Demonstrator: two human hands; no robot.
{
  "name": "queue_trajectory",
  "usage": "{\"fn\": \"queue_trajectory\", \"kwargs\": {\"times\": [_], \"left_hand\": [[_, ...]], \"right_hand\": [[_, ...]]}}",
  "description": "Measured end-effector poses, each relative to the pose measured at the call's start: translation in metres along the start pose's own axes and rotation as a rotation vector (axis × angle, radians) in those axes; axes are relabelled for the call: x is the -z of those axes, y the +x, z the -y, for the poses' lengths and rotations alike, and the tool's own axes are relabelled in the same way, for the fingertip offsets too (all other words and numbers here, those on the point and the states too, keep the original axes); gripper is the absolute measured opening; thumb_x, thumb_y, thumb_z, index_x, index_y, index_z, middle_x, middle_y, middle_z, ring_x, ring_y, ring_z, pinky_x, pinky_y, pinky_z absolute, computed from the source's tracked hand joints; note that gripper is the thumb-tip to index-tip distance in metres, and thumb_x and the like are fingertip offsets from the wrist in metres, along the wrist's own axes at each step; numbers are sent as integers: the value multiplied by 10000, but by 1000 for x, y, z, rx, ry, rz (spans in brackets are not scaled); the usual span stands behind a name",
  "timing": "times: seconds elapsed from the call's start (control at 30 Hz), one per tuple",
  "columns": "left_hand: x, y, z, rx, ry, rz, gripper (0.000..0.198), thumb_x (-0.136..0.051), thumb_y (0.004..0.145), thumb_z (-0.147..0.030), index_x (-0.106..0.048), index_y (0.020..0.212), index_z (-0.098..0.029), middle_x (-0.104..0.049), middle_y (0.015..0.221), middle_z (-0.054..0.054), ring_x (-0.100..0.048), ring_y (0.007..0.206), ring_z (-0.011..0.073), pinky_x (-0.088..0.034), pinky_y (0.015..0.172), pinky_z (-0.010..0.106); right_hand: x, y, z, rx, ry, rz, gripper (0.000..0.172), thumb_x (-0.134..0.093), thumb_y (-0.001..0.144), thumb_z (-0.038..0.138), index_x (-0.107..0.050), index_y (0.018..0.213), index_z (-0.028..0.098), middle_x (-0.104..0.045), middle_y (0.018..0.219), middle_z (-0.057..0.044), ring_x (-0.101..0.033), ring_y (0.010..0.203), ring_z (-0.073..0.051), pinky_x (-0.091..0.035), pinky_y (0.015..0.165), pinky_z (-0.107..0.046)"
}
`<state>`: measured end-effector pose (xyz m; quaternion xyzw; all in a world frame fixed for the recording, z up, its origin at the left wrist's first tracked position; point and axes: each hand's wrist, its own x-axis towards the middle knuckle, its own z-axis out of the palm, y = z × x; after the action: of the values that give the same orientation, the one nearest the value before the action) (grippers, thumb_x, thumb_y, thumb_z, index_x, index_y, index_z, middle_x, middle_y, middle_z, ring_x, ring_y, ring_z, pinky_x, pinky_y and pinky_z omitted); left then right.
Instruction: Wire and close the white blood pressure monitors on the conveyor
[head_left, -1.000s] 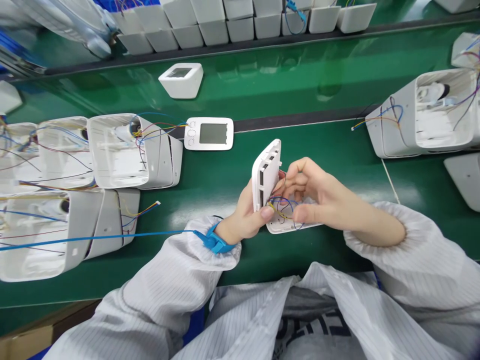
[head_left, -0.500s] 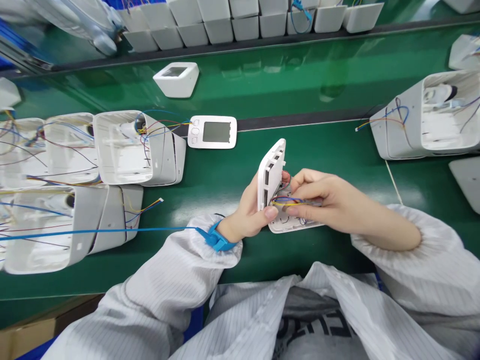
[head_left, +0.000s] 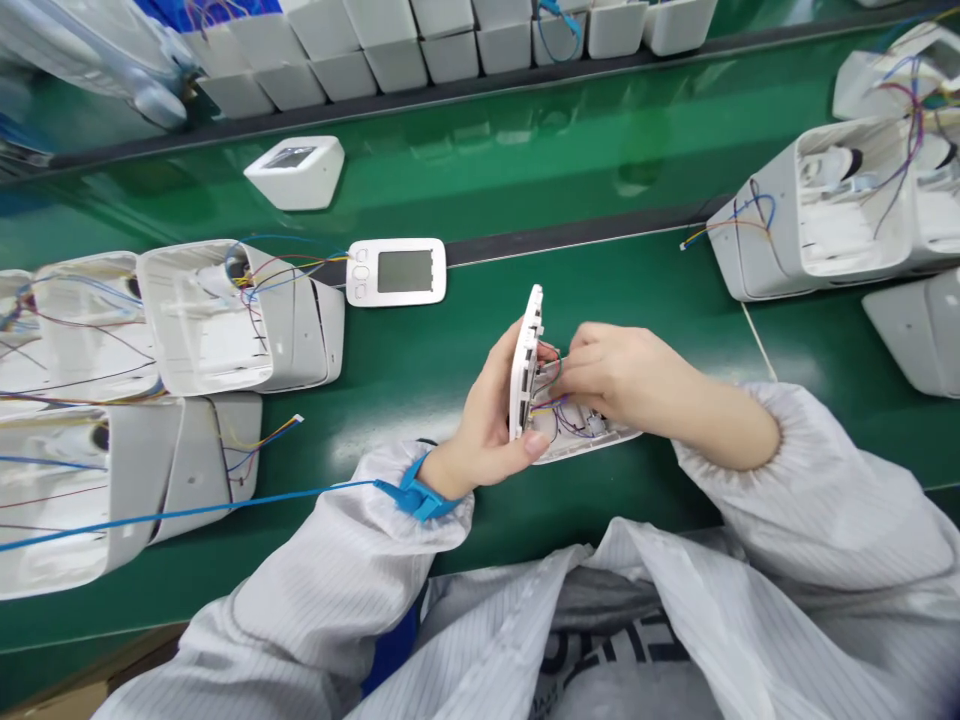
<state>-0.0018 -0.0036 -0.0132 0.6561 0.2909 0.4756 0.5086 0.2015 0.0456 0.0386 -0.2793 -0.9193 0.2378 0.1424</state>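
A white plastic panel (head_left: 523, 370) stands nearly upright, seen edge-on, with my left hand (head_left: 480, 425) closed around it and the thumb at its lower end. Beside its foot lies a shallow white shell (head_left: 577, 447), its open inside facing up. Thin coloured wires (head_left: 561, 412) run between the two halves. My right hand (head_left: 626, 375) is over the shell, fingertips pinched together among the wires near the panel's inner side. What exactly the fingertips hold is hidden. A blue wrist strap (head_left: 424, 490) with a cord circles my left wrist.
A white unit with a grey screen (head_left: 405, 271) lies wired to one of several open white housings (head_left: 217, 330) on the left. More housings (head_left: 814, 215) stand at right. A small white case (head_left: 300, 172) sits behind; grey-white boxes (head_left: 450, 55) line the back shelf.
The view has shifted somewhat. The panel has turned more edge-on and upright. My right hand has lifted off the lower wires, so more of the shell's inside shows.
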Motion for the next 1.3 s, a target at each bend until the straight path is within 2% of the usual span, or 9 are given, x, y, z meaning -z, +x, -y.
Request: {"fn": "queue_trajectory", "kwargs": {"times": [0.17, 0.37, 0.5, 0.63, 0.67, 0.8, 0.83, 0.97, 1.3], "left_hand": [[-6, -3, -8, -58, 276, -32, 924, -699, 786, -566, -247, 1527, -251, -390, 1496, 171, -470, 1324, 358, -411, 1102, 551], [-11, -2, -12, -98, 563, -35, 999, -768, 724, -443, -225, 1534, -228, -432, 1453, 181, -472, 1308, 350, -409, 1097, 543], [-14, 0, -20, -68, 760, 106, 923, -731, 749, -402, -262, 1519, -204, -462, 1367, 177, -492, 1267, 333, -444, 1062, 506], [-15, -1, -24, 15, 900, 257, 970, -720, 766, -543, -232, 1529, -197, -394, 1448, 214, -430, 1336, 381, -414, 1081, 552], [-16, -1, -24, 30, 920, 272, 988, -723, 756, -573, -237, 1526, -191, -378, 1467, 224, -417, 1347, 394, -408, 1079, 563], [-16, -1, -24, 81, 943, 293, 996, -731, 731, -618, -292, 1509, -178, -358, 1495, 240, -403, 1354, 416, -387, 1076, 584], [-16, -1, -23, 84, 935, 290, 995, -730, 727, -625, -298, 1509, -186, -363, 1494, 236, -405, 1352, 416, -382, 1077, 586], [-16, -2, -19, 66, 900, 243, 985, -716, 728, -639, -295, 1511, -212, -387, 1485, 215, -415, 1340, 407, -383, 1074, 584], [-14, -1, -19, 67, 932, 268, 989, -672, 757, -681, -289, 1512, -168, -405, 1477, 225, -457, 1279, 406, -413, 1038, 576]], "right_hand": [[-5, -3, -4, 21, -275, -74, 204, -577, 953, 192, -757, 860, 216, -679, 1141, -82, -522, 1059, -270, -375, 773, -381], [-12, -1, 2, -144, -276, -17, 191, -566, 858, 97, -699, 744, 173, -680, 842, -85, -536, 759, -209, -346, 646, -348], [-2, 2, -13, -224, 13, 43, 118, -639, 760, 88, -705, 766, 186, -715, 856, -53, -616, 796, -207, -448, 712, -327], [24, -4, -40, -231, 537, 212, 175, -642, 839, 227, -769, 959, 244, -748, 1036, -15, -684, 902, -206, -526, 766, -319], [29, -5, -44, -271, 628, 164, 168, -653, 853, 280, -776, 964, 252, -752, 1031, -11, -690, 914, -206, -535, 783, -322], [23, 0, -40, -492, 823, -285, 181, -709, 851, 396, -771, 948, 257, -761, 998, -17, -700, 919, -190, -555, 828, -328], [16, 3, -35, -510, 868, -304, 195, -709, 858, 407, -766, 963, 253, -761, 1010, -25, -703, 924, -191, -561, 830, -333], [-7, 12, -17, -489, 980, -133, 301, -717, 852, 472, -751, 1016, 223, -763, 1009, -46, -709, 931, -207, -574, 825, -342], [-16, 13, -20, -526, 866, -196, 341, -699, 845, 535, -757, 918, 208, -758, 954, -51, -689, 853, -195, -542, 748, -314]]}}
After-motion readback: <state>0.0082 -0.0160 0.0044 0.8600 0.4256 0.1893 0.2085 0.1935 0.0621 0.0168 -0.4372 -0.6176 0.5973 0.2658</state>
